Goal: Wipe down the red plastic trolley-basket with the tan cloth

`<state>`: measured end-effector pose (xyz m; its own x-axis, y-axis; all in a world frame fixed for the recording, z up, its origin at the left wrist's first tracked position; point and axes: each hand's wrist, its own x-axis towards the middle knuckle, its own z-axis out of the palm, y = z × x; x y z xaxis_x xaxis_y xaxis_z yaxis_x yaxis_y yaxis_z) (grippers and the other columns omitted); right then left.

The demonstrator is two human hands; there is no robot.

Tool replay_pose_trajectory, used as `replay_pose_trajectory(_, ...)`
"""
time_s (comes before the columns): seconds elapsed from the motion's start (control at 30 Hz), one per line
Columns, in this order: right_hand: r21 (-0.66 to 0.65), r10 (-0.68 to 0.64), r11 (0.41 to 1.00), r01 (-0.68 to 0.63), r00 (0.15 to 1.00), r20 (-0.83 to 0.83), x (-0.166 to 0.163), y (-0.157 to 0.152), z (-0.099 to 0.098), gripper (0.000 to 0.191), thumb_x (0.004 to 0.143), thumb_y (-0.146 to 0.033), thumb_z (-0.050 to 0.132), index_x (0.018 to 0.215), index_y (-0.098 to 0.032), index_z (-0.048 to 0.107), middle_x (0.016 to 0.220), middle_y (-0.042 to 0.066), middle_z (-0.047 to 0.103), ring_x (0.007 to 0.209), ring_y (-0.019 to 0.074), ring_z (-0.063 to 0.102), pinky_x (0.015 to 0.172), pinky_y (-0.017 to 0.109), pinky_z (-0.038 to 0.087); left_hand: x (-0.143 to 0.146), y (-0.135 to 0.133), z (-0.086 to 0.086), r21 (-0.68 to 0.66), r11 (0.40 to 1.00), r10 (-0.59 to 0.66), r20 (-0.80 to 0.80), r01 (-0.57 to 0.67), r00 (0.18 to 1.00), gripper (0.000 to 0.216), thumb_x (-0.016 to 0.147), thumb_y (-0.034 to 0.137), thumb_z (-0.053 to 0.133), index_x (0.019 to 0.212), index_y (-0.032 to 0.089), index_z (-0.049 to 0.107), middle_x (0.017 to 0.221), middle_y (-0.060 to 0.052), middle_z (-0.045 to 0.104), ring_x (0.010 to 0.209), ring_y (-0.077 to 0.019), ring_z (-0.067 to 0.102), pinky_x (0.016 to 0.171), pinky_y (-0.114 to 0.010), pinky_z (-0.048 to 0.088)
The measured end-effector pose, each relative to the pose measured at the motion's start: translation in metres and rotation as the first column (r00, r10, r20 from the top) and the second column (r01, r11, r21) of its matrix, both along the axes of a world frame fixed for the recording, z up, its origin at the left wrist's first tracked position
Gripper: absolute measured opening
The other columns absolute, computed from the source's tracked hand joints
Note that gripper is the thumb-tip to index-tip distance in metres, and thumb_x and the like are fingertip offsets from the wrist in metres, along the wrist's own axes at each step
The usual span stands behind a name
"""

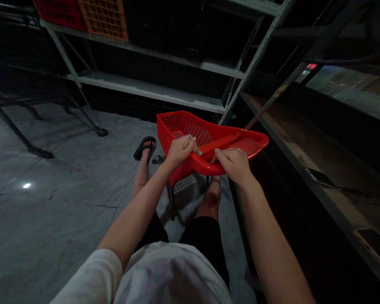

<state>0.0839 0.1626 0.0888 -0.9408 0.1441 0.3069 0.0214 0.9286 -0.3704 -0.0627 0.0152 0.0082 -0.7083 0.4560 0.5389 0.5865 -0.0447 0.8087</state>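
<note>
A small red plastic shopping cart (209, 168) stands in front of me, its perforated basket pointing away. My left hand (181, 150) is closed around a crumpled beige cloth (196, 148) and presses it against the cart's left rim, near the handle. On the opposite side, my right hand (236, 164) grips the near right part of the handle rim, its fingers curled down inside and partly hidden. A red bar or flap (220, 143) lies across the basket between both hands. Dark wheels show under the cart, between my legs.
A white metal shelf rack (152, 90) stands ahead, with a yellow crate (104, 19) and a red crate (61, 12) on it. At right runs a low wooden shelf (291, 131) holding a flat dark object (319, 176). A wheeled metal frame (15, 128) is at left.
</note>
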Motion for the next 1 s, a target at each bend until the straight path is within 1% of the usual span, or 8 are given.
replay_pose_trajectory(0.17,-0.227,-0.062,0.969,0.095,0.987,0.149,0.011,0.028,0.015,0.052,0.104,-0.047,0.039,0.081,-0.02,0.078,0.061,0.002,0.073,0.067,0.0196,0.072,0.073,0.029,0.047,0.041,0.01,0.005,-0.049,0.994,-0.098,-0.102,0.094,0.99,0.031,0.098,0.05,0.06,0.084,0.023,0.064,0.086,-0.003,0.071,0.084,-0.0208,0.066,0.081,-0.032,0.05)
replay_pose_trajectory(0.33,-0.152,-0.186,0.964,0.219,0.961,0.204,0.036,0.05,0.022,0.047,0.104,-0.048,0.043,0.088,-0.02,0.078,0.062,0.004,0.074,0.073,0.0224,0.073,0.074,0.03,0.047,0.085,0.009,0.017,-0.219,0.932,-0.335,-0.217,0.288,0.917,0.022,0.102,0.042,0.057,0.111,0.024,0.066,0.111,-0.009,0.073,0.106,-0.0261,0.066,0.096,-0.041,0.051)
replay_pose_trajectory(0.43,-0.309,-0.154,0.929,0.205,0.971,0.181,0.055,0.061,0.026,0.052,0.102,-0.058,0.044,0.086,-0.02,0.076,0.063,0.005,0.074,0.069,0.0222,0.073,0.074,0.031,0.05,0.103,0.01,0.029,-0.3,0.866,-0.476,-0.248,0.4,0.844,0.024,0.103,0.039,0.054,0.121,0.026,0.066,0.118,-0.01,0.073,0.111,-0.0268,0.065,0.099,-0.042,0.052)
replay_pose_trajectory(0.5,-0.456,-0.128,0.871,0.185,0.98,0.153,0.066,0.068,0.029,0.055,0.1,-0.064,0.045,0.083,-0.02,0.073,0.061,0.006,0.072,0.065,0.0215,0.071,0.074,0.032,0.051,0.107,0.016,0.037,-0.308,0.817,-0.565,-0.254,0.488,0.785,0.025,0.104,0.036,0.052,0.123,0.029,0.067,0.119,-0.009,0.073,0.113,-0.0255,0.066,0.101,-0.041,0.053)
replay_pose_trajectory(0.63,-0.628,-0.167,0.752,0.197,0.98,0.108,0.075,0.081,0.03,0.058,0.098,-0.068,0.048,0.067,-0.021,0.061,0.046,-0.001,0.053,0.041,0.0131,0.048,0.056,0.029,0.042,0.085,0.057,0.04,-0.275,0.699,-0.715,-0.269,0.66,0.645,0.025,0.104,0.031,0.051,0.118,0.032,0.071,0.117,-0.006,0.074,0.115,-0.0225,0.067,0.104,-0.037,0.052)
replay_pose_trajectory(0.73,-0.621,-0.19,0.747,0.24,0.971,0.147,0.071,0.085,0.028,0.06,0.098,-0.067,0.046,0.061,-0.022,0.055,0.043,-0.004,0.043,0.038,0.0097,0.035,0.048,0.027,0.031,0.047,0.111,0.03,-0.34,0.651,-0.759,-0.313,0.678,0.571,0.018,0.1,0.025,0.057,0.105,0.029,0.074,0.107,-0.005,0.075,0.109,-0.0225,0.067,0.103,-0.036,0.05)
replay_pose_trajectory(0.87,-0.57,-0.103,0.799,0.194,0.977,0.188,0.064,0.088,0.024,0.055,0.099,-0.062,0.046,0.064,-0.021,0.057,0.041,-0.004,0.047,0.039,0.0106,0.042,0.05,0.026,0.033,0.002,0.182,0.018,-0.424,0.692,-0.719,-0.327,0.584,0.613,0.015,0.095,0.02,0.06,0.101,0.023,0.074,0.105,-0.007,0.074,0.105,-0.0234,0.067,0.099,-0.036,0.049)
replay_pose_trajectory(1.0,-0.534,-0.077,0.834,0.143,0.987,0.143,0.059,0.093,0.023,0.054,0.098,-0.062,0.048,0.065,-0.021,0.059,0.047,-0.002,0.056,0.045,0.0122,0.052,0.055,0.025,0.04,-0.007,0.208,0.011,-0.372,0.761,-0.637,-0.276,0.531,0.72,0.018,0.092,0.017,0.06,0.103,0.022,0.074,0.11,-0.008,0.074,0.111,-0.0246,0.066,0.102,-0.036,0.048)
